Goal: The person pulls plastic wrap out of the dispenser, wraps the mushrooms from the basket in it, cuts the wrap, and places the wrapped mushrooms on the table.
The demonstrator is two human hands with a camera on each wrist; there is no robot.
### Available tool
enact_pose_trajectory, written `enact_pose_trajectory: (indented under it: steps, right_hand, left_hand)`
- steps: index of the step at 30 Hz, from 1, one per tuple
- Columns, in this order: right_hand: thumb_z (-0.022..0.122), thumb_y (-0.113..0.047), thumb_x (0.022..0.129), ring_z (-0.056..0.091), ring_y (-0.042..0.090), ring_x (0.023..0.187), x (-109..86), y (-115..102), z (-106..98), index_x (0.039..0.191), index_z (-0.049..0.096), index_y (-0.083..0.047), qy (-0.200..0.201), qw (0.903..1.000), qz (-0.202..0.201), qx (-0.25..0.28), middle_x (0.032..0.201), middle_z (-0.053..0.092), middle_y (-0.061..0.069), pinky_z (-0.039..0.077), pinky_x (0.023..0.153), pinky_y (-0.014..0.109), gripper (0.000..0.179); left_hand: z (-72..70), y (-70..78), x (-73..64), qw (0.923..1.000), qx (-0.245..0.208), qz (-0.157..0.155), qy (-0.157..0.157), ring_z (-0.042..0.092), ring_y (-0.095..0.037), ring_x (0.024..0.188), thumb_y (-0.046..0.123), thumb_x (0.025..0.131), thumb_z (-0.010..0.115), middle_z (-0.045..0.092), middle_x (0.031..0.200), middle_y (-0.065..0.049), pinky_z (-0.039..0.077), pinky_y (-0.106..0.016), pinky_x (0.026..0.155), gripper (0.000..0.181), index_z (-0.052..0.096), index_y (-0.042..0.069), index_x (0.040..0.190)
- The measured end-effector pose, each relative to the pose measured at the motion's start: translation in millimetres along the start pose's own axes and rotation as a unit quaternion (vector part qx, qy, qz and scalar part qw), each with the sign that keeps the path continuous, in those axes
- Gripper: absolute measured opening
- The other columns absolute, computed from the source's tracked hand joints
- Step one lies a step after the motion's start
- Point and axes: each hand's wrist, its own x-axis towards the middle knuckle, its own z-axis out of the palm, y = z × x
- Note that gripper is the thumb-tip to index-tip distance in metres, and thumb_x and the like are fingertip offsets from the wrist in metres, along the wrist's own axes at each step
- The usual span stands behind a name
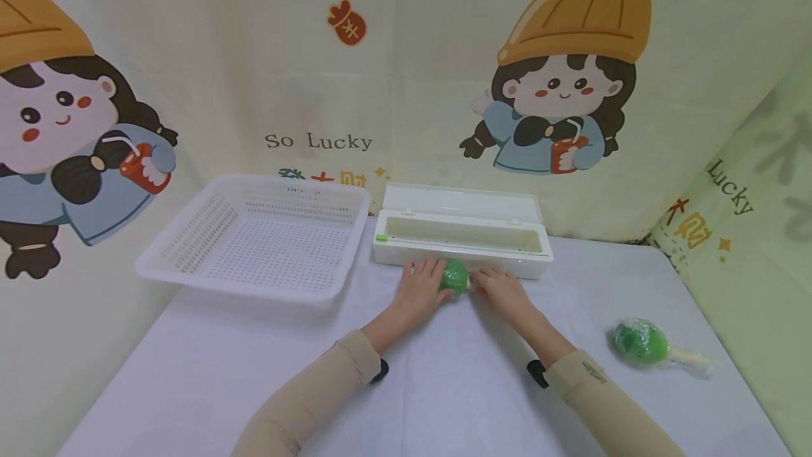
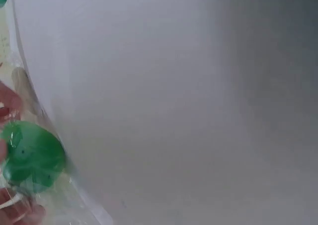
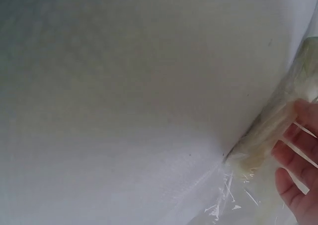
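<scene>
Near the front of the white box, a green maraca [image 1: 454, 276] lies on the table in clear plastic wrap. My left hand [image 1: 420, 289] holds its round head, with fingers on either side of the green [image 2: 34, 158] in the left wrist view. At the pale handle [image 3: 271, 128] is my right hand [image 1: 504, 293], its bent fingers [image 3: 295, 158] gripping the film-covered handle. Loose clear film [image 3: 233, 200] spreads past the handle's end. Much of the handle is hidden by the right hand in the head view.
Behind the hands stands a long white box [image 1: 457, 265] with its lid [image 1: 459, 202] raised and a small green piece [image 1: 381, 237] at its left end. A white plastic basket [image 1: 241, 288] sits to the left. Another wrapped green maraca [image 1: 641, 341] lies at the right.
</scene>
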Motion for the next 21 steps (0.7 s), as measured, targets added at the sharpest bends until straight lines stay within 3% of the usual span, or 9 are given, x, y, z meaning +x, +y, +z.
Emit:
enact_pose_trajectory:
  steps: [3,5,8,12,16,21]
  right_hand:
    - [0.068,-0.004,0.076,0.059,0.031,0.092,0.1,3,-6,0.106,0.064,-0.001,-0.008,0.9992,-0.036,0.013,0.097,0.064,0.012,0.048,0.073,0.047,0.030]
    - [0.067,-0.001,0.075,0.060,0.033,0.093,1.2,4,-13,0.109,0.062,0.002,-0.033,0.9976,-0.043,0.043,0.100,0.064,0.015,0.048,0.076,0.046,0.035]
    - [0.065,-0.001,0.077,0.060,0.034,0.094,7.1,3,-28,0.109,0.061,0.004,-0.070,0.9936,-0.024,0.085,0.102,0.064,0.017,0.047,0.079,0.044,0.032]
    - [0.061,-0.005,0.083,0.061,0.025,0.083,25.2,-6,-46,0.098,0.064,0.000,-0.065,0.9909,0.015,0.117,0.089,0.065,0.010,0.048,0.074,0.039,0.016]
    - [0.059,-0.007,0.085,0.058,0.017,0.074,51.7,-22,-54,0.090,0.065,-0.005,-0.013,0.9922,0.004,0.124,0.080,0.063,0.004,0.048,0.066,0.034,0.008]
    - [0.059,-0.008,0.086,0.060,0.018,0.074,87.0,-44,-45,0.089,0.065,-0.006,0.049,0.9911,-0.034,0.118,0.081,0.064,0.004,0.048,0.066,0.033,0.007]
  left_hand:
    - [-1.8,-8.5,-1.2,0.9985,-0.053,0.006,0.011,0.044,-0.020,0.118,0.040,0.092,0.046,0.051,0.124,-0.005,0.026,-0.042,0.100,0.047,0.044,0.010,0.129]
    - [-3.6,-17.3,-1.6,0.9963,-0.075,0.005,0.041,0.048,-0.020,0.112,0.033,0.094,0.047,0.055,0.118,-0.005,0.030,-0.040,0.097,0.038,0.049,0.010,0.123]
    - [-6.9,-34.0,-0.2,0.9919,-0.034,-0.003,0.122,0.052,-0.022,0.098,0.023,0.092,0.050,0.056,0.105,-0.006,0.039,-0.035,0.085,0.027,0.054,0.006,0.112]
    - [-7.4,-56.1,0.5,0.9746,0.030,-0.051,0.216,0.049,-0.026,0.090,0.019,0.087,0.058,0.051,0.099,-0.012,0.041,-0.034,0.077,0.029,0.051,-0.002,0.106]
    - [-7.8,-70.4,-1.8,0.9716,0.044,-0.097,0.211,0.045,-0.027,0.091,0.025,0.087,0.060,0.046,0.099,-0.015,0.039,-0.033,0.081,0.043,0.043,-0.007,0.111]
    - [-7.5,-77.7,-1.1,0.9704,0.071,-0.096,0.210,0.043,-0.026,0.088,0.033,0.086,0.059,0.043,0.095,-0.015,0.038,-0.033,0.081,0.050,0.041,-0.007,0.110]
